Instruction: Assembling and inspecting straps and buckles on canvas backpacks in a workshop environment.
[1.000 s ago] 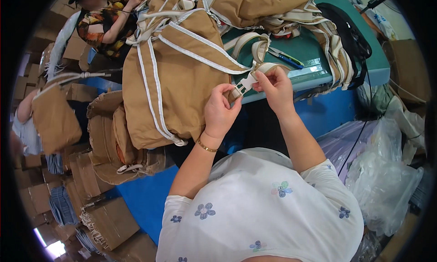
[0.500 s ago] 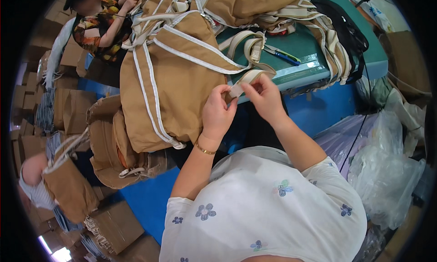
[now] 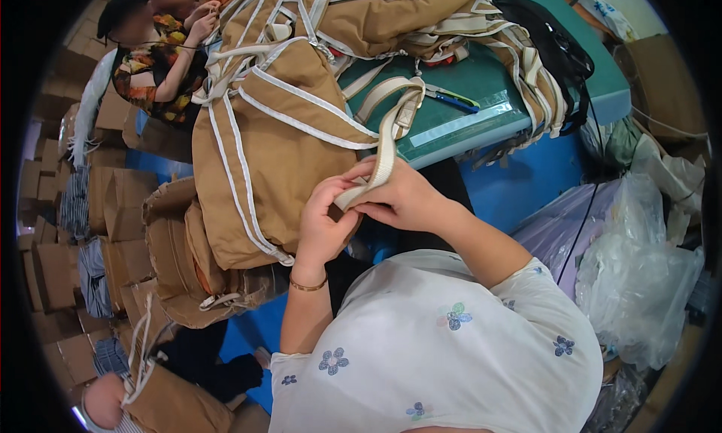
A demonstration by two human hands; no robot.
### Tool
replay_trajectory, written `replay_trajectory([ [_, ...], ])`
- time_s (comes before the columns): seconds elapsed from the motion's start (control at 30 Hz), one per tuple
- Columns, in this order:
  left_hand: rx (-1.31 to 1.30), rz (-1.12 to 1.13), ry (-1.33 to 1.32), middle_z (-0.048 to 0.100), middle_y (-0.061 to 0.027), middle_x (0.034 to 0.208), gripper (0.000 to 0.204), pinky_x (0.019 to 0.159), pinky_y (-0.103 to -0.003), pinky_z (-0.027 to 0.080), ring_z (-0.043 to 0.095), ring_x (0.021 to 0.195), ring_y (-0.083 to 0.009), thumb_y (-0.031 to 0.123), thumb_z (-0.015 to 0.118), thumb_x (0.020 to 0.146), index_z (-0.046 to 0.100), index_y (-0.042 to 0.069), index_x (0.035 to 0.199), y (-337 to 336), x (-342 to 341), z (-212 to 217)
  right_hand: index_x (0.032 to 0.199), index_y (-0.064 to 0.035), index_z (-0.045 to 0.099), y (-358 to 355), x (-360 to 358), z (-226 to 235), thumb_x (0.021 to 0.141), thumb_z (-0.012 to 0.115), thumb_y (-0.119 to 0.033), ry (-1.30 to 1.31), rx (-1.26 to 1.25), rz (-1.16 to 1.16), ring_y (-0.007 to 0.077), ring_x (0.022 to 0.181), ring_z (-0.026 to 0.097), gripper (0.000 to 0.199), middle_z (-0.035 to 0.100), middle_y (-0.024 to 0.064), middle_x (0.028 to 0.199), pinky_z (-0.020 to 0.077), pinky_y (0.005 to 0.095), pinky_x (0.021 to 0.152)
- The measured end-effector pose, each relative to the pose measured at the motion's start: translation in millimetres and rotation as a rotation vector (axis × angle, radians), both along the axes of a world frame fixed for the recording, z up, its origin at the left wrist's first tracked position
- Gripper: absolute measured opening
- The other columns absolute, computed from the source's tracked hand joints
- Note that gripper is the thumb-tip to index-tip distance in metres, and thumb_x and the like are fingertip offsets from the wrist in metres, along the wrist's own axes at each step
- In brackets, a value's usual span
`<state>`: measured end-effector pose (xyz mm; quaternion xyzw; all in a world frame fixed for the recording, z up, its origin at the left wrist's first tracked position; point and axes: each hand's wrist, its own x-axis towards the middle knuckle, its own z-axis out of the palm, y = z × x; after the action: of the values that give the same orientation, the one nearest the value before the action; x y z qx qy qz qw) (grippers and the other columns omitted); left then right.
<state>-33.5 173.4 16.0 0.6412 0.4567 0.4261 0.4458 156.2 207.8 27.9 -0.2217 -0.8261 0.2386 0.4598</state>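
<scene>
A cream webbing strap (image 3: pixel 385 151) runs down from the table edge into my two hands. Its end is pinched in my left hand (image 3: pixel 325 218), the fingers closed. My right hand (image 3: pixel 398 198) grips the strap just beside it, fingers bent round the webbing. Both hands meet in front of my body, off the table's near edge. Left of them a tan canvas bag (image 3: pixel 278 162) with white trim hangs over the edge. Beyond the hands, thread snips (image 3: pixel 453 99) with blue and green handles lie on the green table (image 3: pixel 496 79).
More tan bags (image 3: pixel 398 19) and bundled straps (image 3: pixel 526 72) cover the table's far side, with a black bag (image 3: pixel 545 30) at right. An open cardboard box (image 3: pixel 169 245) stands at left. Clear plastic bags (image 3: pixel 628 282) lie at right. Co-workers (image 3: pixel 162 57) sit at far left; another carries a tan bag (image 3: pixel 180 403).
Both hands have come nearer my body and leftward, drawing the strap off the table edge. The person with the tan bag at lower left has moved closer.
</scene>
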Motion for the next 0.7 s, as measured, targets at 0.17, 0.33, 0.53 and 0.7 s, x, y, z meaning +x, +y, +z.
replay_trajectory([
  [0.17,0.03,-0.017,-0.16,0.057,-0.0115,0.114,0.027,0.097,-0.034,0.04,0.051,0.114,-0.0252,-0.004,0.07,0.074,0.061,0.001,0.099,-7.2,-4.4,9.3,0.098,-0.0026,0.066,8.4,32.9,-16.5,0.092,0.06,-0.019,0.002,-0.581,-0.328,0.0139,0.078,0.062,0.018,0.067,0.0067,0.086,0.05,0.0269,0.068],
  [0.33,0.275,-0.198,0.078,0.06,-0.0093,0.103,0.028,0.097,-0.039,0.039,0.051,0.114,-0.0317,0.006,0.076,0.069,0.061,0.003,0.093,-21.0,2.3,29.9,0.117,-0.0035,0.057,21.0,43.6,-3.0,0.097,0.049,-0.032,0.46,-1.248,-0.073,0.0165,0.092,0.064,0.036,0.065,0.0088,0.108,0.0505,0.0286,0.079],
  [0.53,0.381,-0.235,0.446,0.061,-0.0122,0.106,0.027,0.095,-0.041,0.042,0.053,0.112,-0.0327,0.01,0.074,0.074,0.063,0.001,0.097,-37.7,9.9,22.7,0.116,-0.0011,0.054,45.2,32.0,22.2,0.094,0.054,-0.021,0.821,-1.22,0.101,0.0195,0.101,0.062,0.029,0.062,0.0115,0.119,0.049,0.0309,0.086],
  [0.7,0.416,0.255,0.36,0.059,-0.015,0.116,0.037,0.095,-0.037,0.043,0.054,0.111,-0.0311,0.006,0.07,0.078,0.059,0.001,0.113,-56.8,-4.0,36.6,0.105,0.002,0.058,10.3,30.3,73.8,0.096,0.053,-0.015,0.425,-0.793,0.395,0.0154,0.088,0.063,0.02,0.067,0.0078,0.097,0.0502,0.0318,0.078],
])
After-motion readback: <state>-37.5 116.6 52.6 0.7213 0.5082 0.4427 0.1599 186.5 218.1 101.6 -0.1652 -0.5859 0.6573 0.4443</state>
